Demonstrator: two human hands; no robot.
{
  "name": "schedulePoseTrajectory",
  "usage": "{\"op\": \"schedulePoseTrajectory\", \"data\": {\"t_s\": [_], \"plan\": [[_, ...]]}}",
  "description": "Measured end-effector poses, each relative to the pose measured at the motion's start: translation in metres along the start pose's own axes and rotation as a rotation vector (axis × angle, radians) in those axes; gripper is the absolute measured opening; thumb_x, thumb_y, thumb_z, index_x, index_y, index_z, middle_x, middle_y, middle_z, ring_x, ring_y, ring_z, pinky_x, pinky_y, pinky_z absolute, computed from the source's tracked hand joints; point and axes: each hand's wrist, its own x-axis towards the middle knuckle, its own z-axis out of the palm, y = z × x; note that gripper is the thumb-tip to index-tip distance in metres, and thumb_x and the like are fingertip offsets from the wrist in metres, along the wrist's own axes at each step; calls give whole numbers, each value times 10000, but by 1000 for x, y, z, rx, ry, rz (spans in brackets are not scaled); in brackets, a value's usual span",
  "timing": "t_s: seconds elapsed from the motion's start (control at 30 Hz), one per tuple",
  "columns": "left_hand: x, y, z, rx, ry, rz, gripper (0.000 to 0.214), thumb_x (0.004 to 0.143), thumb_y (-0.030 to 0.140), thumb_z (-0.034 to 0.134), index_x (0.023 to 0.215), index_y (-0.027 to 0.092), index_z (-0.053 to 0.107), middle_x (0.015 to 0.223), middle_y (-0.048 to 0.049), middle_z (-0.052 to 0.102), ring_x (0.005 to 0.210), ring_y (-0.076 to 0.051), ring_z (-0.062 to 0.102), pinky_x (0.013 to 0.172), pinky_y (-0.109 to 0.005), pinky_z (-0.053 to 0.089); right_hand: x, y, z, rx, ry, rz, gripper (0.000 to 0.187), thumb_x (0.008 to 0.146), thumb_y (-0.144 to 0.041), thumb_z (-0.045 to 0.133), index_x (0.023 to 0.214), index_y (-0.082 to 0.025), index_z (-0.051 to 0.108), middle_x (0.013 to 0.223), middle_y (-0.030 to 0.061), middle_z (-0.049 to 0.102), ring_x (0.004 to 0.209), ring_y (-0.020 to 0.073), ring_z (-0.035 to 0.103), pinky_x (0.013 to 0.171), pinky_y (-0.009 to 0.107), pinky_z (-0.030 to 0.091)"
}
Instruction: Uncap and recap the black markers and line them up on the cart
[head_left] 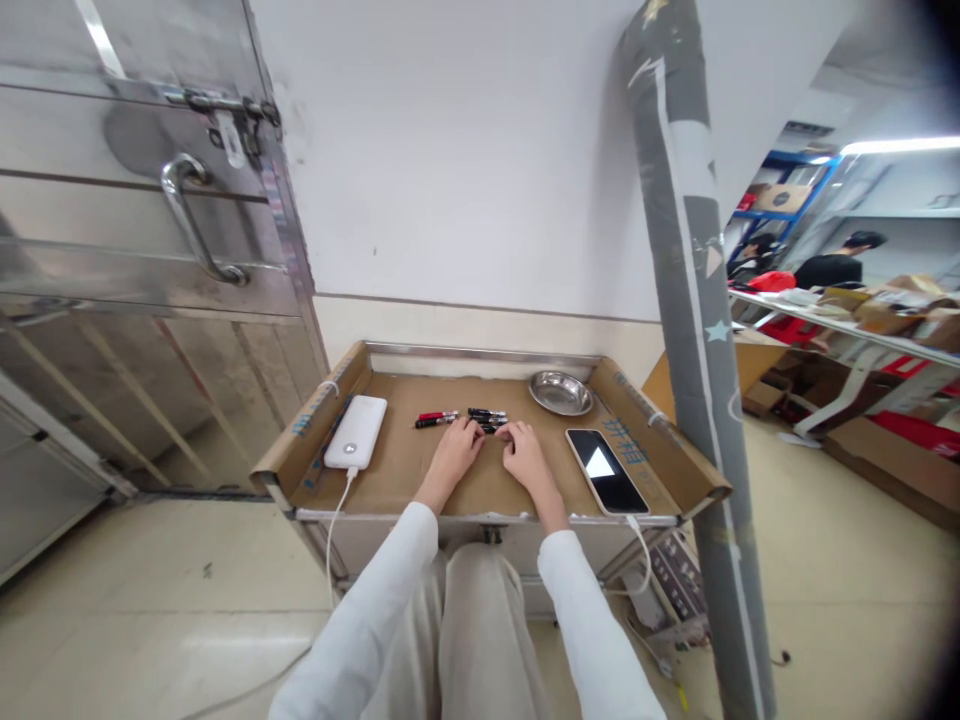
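Observation:
Several pens, black and red, lie in a loose row on a cardboard-lined tray table. My left hand rests just below them, its fingers curled down onto the pens at the row's middle. My right hand sits beside it, fingers bent and touching the pens at the right end. Whether either hand grips a pen is hidden by the fingers.
A white power bank with a cable lies at the left. A steel dish stands at the back right, a phone in front of it. A grey rolled mat leans at the right; a metal door is left. People sit far right.

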Motion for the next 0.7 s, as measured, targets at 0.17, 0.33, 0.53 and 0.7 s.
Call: {"op": "schedulePoseTrajectory", "data": {"t_s": [0.17,0.33,0.53,0.7], "plan": [[4,-4,5,62,70,-69,127,841,115,491,960,161,486,946,-71,560,904,-193,553,823,-345,465,11,5,9,233,6,-100,297,767,-38,383,922,-198,579,904,50,584,853,181,549,812,316,446],[3,-5,3,99,85,-67,91,853,122,459,927,170,481,938,-68,554,921,-190,544,841,-339,455,9,3,3,154,108,-5,145,846,-203,453,910,-202,584,926,62,594,887,196,549,826,325,434],[-2,0,-9,391,232,-399,188,861,94,346,943,120,513,965,-133,542,940,-242,527,829,-372,430,2,5,3,-2,111,51,161,763,-157,513,898,-198,590,852,52,595,830,211,526,807,356,417],[-9,4,-11,575,328,-612,243,831,73,335,1000,63,510,1061,-192,512,1022,-291,497,871,-395,394,5,12,14,160,59,-62,281,782,-57,379,954,-192,555,937,69,598,914,201,536,846,348,438]]}}
